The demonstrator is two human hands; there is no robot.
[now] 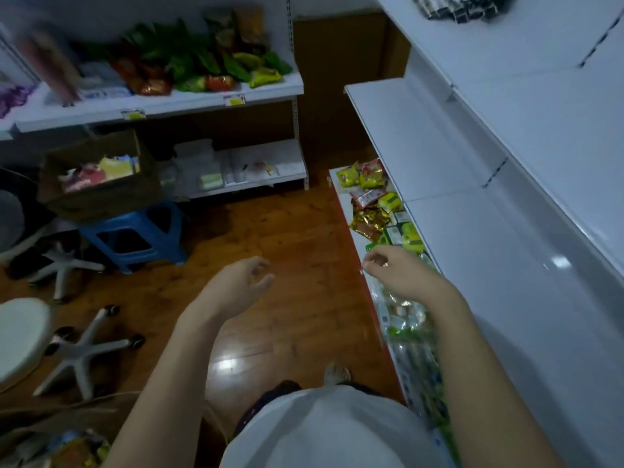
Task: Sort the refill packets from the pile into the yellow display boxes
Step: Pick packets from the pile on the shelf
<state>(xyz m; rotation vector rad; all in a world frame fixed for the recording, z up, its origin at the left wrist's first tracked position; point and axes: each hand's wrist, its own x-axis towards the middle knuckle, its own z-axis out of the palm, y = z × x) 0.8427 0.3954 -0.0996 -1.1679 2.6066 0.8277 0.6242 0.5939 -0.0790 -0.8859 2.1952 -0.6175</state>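
Observation:
A pile of yellow, red and gold packets (368,197) lies on the lowest shelf at the right, with green and yellow boxes (407,236) just behind it. Clear and green wrapped packets (405,319) fill the same shelf closer to me. My right hand (395,270) hovers over this shelf's front edge, fingers curled, thumb and forefinger nearly meeting; I see nothing in it. Over the wooden floor my left hand (241,285) hangs in the air, loosely curled and empty. No plainly yellow display box shows.
A brown cardboard box (101,177) of packets sits on a blue stool (135,238) at the left. White shelves (162,106) behind carry green and red snack bags. Two white swivel chairs (20,336) stand at the left. A bag with packets (67,447) lies bottom left.

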